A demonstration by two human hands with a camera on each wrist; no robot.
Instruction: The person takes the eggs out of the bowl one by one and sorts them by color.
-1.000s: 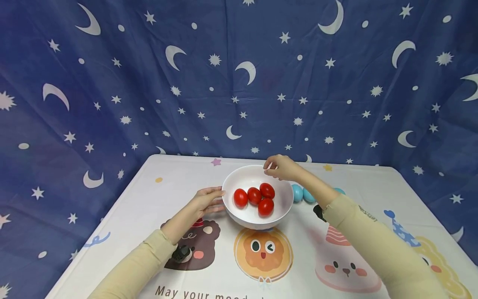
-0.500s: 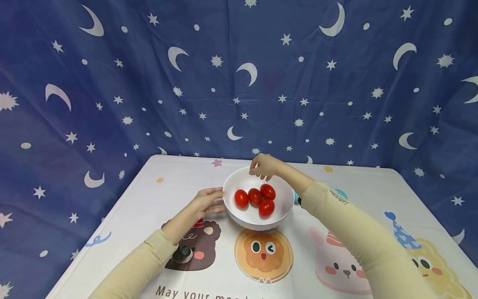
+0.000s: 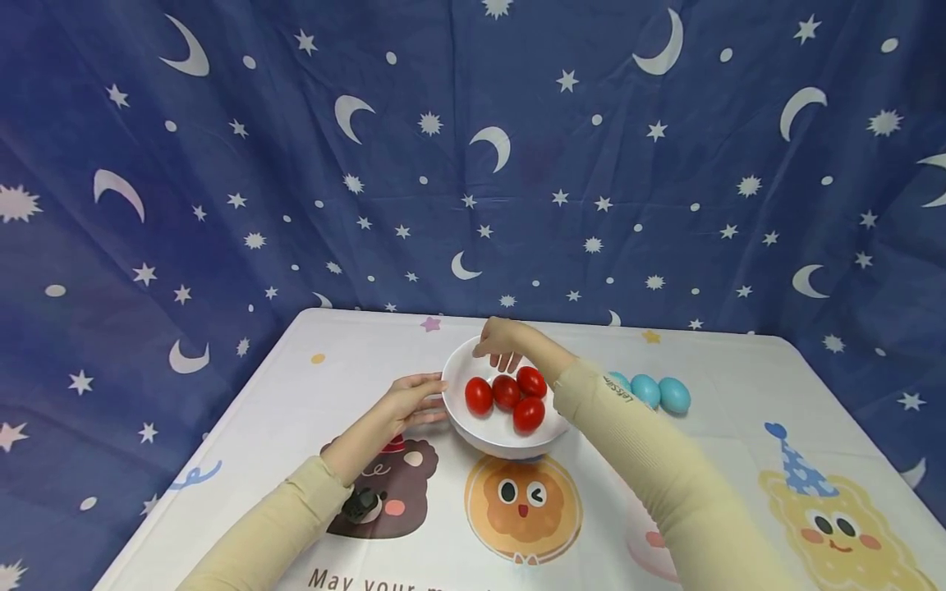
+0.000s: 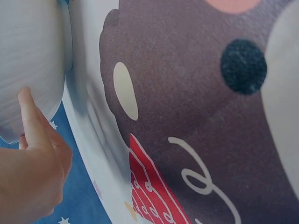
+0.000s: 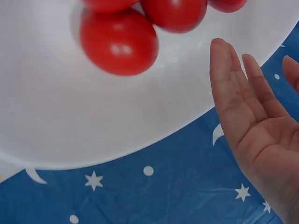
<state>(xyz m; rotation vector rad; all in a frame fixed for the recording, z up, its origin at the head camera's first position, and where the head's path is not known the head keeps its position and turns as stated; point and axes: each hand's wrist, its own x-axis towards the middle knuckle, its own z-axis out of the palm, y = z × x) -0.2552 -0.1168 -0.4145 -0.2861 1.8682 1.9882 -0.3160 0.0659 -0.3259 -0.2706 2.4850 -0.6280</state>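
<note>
Several glossy red egg-shaped pieces lie together in the white bowl in the head view. My left hand rests against the bowl's left side with its fingers fairly straight; in the left wrist view, a finger touches the outer wall. My right hand hangs over the bowl's far part, fingers pointing down. The right wrist view shows that hand with extended fingers, holding nothing, apart from the nearest red egg-shaped piece.
Several light blue eggs sit on the table to the right of the bowl, partly hidden by the right sleeve. A printed white cloth covers the table. Behind it hangs a dark blue curtain with moons and stars.
My right hand has moved left across the bowl's far rim and lowered into it. The right sleeve now uncovers more blue eggs. My left hand and the bowl stay in place.
</note>
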